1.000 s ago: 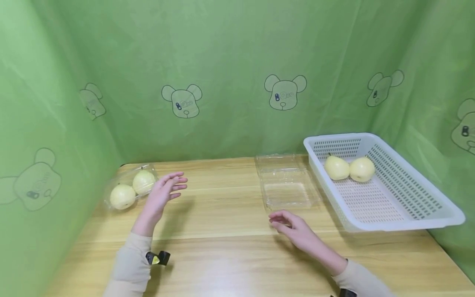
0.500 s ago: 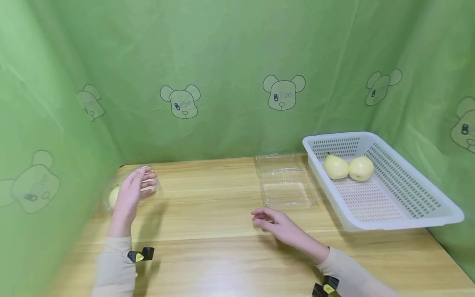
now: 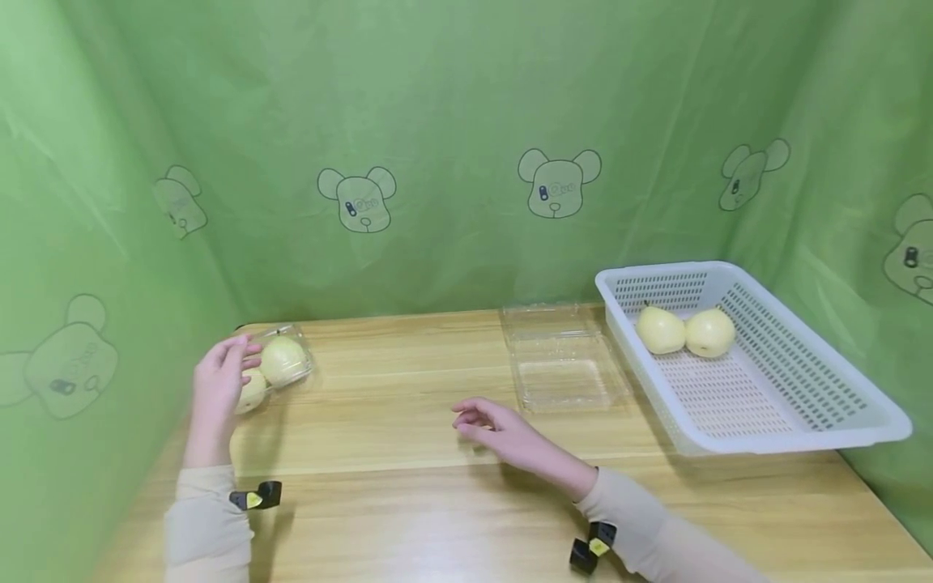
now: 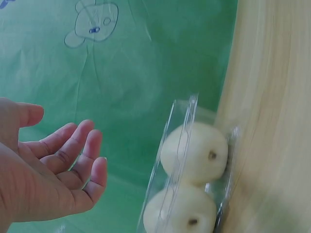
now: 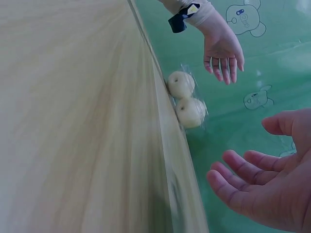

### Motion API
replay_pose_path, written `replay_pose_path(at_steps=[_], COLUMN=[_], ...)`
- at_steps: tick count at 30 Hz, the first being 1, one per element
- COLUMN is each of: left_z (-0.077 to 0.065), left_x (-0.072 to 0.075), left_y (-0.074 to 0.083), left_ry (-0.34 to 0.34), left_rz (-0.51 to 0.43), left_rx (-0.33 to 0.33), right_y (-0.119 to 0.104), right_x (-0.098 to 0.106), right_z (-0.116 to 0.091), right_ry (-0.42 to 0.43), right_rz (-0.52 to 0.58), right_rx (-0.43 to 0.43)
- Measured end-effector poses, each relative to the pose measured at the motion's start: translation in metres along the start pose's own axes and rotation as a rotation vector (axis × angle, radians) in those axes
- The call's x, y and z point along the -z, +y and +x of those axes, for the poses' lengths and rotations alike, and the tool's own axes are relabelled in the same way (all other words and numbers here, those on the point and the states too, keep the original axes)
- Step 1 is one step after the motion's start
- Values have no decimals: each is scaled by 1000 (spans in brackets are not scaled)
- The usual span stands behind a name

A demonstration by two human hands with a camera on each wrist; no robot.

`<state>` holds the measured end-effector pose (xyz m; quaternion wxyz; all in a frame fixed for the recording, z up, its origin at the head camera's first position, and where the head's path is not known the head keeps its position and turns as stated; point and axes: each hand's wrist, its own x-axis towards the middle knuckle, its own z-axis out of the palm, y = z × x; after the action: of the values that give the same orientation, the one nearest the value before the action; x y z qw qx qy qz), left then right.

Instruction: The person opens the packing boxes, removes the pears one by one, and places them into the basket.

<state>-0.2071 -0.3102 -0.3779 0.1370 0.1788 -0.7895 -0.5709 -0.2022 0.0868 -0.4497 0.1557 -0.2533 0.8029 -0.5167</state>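
Note:
My left hand (image 3: 220, 374) hovers at the left side of the table, fingers loosely extended and holding nothing. It partly hides a clear plastic clamshell box (image 3: 300, 344) that contains two pale yellow pears. In the left wrist view the nearer pear (image 4: 182, 208) and the other pear (image 4: 197, 150) sit side by side in the box, apart from the hand. My right hand (image 3: 503, 433), relaxed and with nothing in it, is over the middle of the table. Beyond it lies a second clear clamshell box (image 3: 564, 385), lid folded back, with no fruit inside.
A white slotted plastic basket (image 3: 802, 441) stands on the right, with two more pears (image 3: 685, 332) in its far end. Green curtains (image 3: 452, 259) printed with bear heads enclose the wooden table (image 3: 394, 518) at the back and sides.
My left hand has moved left, passing across the filled clamshell box and showing one pear again. My right hand has drifted left, away from the basket. The boxes and basket have stayed put.

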Motion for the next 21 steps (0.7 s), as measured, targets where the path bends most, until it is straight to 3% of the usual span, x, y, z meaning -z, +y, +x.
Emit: replay_pose_path(at_steps=[10, 21], left_z=[10, 19], left_x=[17, 29], left_y=[-16, -36], left_ry=[84, 93], left_rz=[26, 49], left_rx=[51, 101], right_y=[-6, -14], right_x=[-23, -47], right_z=[32, 60], right_ry=[-34, -85], right_rz=[75, 217], right_rx=[-5, -67])
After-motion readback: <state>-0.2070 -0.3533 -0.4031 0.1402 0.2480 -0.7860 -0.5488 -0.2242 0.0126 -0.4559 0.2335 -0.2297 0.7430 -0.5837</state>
